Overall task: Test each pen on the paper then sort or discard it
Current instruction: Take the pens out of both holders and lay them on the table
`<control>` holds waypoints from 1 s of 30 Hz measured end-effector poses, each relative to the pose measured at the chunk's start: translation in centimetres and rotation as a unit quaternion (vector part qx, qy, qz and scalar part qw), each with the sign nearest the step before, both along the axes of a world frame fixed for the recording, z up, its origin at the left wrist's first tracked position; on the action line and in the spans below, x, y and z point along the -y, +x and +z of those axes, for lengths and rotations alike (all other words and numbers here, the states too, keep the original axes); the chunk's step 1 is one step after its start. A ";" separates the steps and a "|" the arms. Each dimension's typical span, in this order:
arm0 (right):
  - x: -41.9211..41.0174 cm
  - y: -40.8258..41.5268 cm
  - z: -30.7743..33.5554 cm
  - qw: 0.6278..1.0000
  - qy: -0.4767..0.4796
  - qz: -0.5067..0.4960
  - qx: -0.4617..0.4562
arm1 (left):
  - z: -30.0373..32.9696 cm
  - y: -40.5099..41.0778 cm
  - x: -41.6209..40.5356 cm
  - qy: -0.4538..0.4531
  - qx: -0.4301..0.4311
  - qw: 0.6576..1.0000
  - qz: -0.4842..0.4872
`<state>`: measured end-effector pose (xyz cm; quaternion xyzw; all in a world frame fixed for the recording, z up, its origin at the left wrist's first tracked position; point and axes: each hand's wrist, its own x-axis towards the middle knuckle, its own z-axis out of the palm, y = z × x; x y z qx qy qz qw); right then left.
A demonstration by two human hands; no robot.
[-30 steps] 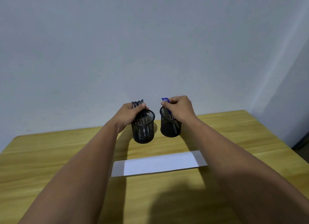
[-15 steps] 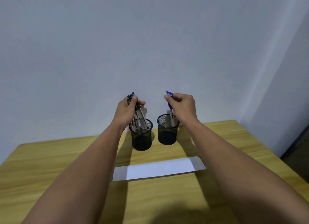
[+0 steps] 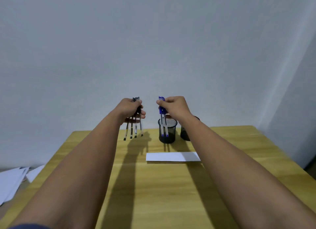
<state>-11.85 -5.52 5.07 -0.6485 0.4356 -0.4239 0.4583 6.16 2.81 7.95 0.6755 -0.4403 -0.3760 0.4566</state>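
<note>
Both arms are extended forward from the lower corners of the head view, bare to the forearm, converging toward the centre. A dark sleeve edge shows at the lower left corner.

Left hand [image 3: 130,110]: raised, back of the hand toward the camera, fingers curled round a bundle of black pens [image 3: 134,128], which hang tips downward below the fist. Thumb tip visible on the right side of the fist.

Right hand [image 3: 174,107]: raised to the same height, wrist bent, thumb and curled fingers pinching the capped tops of the blue pens [image 3: 163,124], which hang vertically beneath it.

The hands are apart and level with each other.
</note>
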 end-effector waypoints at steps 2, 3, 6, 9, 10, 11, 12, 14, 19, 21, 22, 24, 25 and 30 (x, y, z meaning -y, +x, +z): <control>-1.3 2.1 -2.1 0.999 0.032 0.013 -0.013 | -2.1 1.6 -1.6 0.034 0.008 0.999 0.017; -2.0 3.1 -3.2 0.998 0.047 0.020 -0.021 | -3.4 2.4 -2.2 0.051 0.010 0.998 0.025; -3.1 6.0 -6.1 0.995 0.080 0.039 -0.051 | -6.9 4.2 -3.1 0.087 0.006 0.995 0.044; -3.3 8.8 -8.4 0.989 0.082 0.041 -0.117 | -10.0 5.9 -2.8 0.106 0.013 0.992 0.060; -3.2 9.5 -9.1 0.986 0.088 0.041 -0.132 | -10.8 6.5 -2.6 0.110 0.022 0.992 0.063; -3.2 10.2 -9.8 0.984 0.096 0.042 -0.145 | -11.6 7.1 -2.3 0.116 0.034 0.990 0.067; -3.2 10.8 -10.5 0.982 0.101 0.041 -0.155 | -12.4 7.7 -1.9 0.119 0.047 0.989 0.071; -3.4 11.7 -11.5 0.978 0.099 0.032 -0.183 | -13.8 8.9 -1.3 0.131 0.097 0.984 0.076; -4.2 12.9 -12.5 0.946 0.052 0.044 -0.316 | -15.5 10.0 -1.5 0.173 0.306 0.932 0.085; -4.5 13.0 -12.5 0.932 0.042 0.051 -0.357 | -15.6 9.6 -1.9 0.183 0.355 0.912 0.092; -4.7 13.1 -12.5 0.925 0.034 0.050 -0.376 | -15.7 9.5 -2.1 0.185 0.370 0.906 0.094; -4.9 13.3 -12.5 0.914 0.011 0.050 -0.401 | -16.0 9.5 -2.3 0.179 0.385 0.900 0.096; -5.0 13.3 -12.6 0.911 0.002 0.051 -0.409 | -16.1 9.6 -2.4 0.175 0.388 0.900 0.096; -5.7 13.7 -12.5 0.903 -0.017 0.059 -0.426 | -16.5 9.9 -3.3 0.153 0.387 0.903 0.108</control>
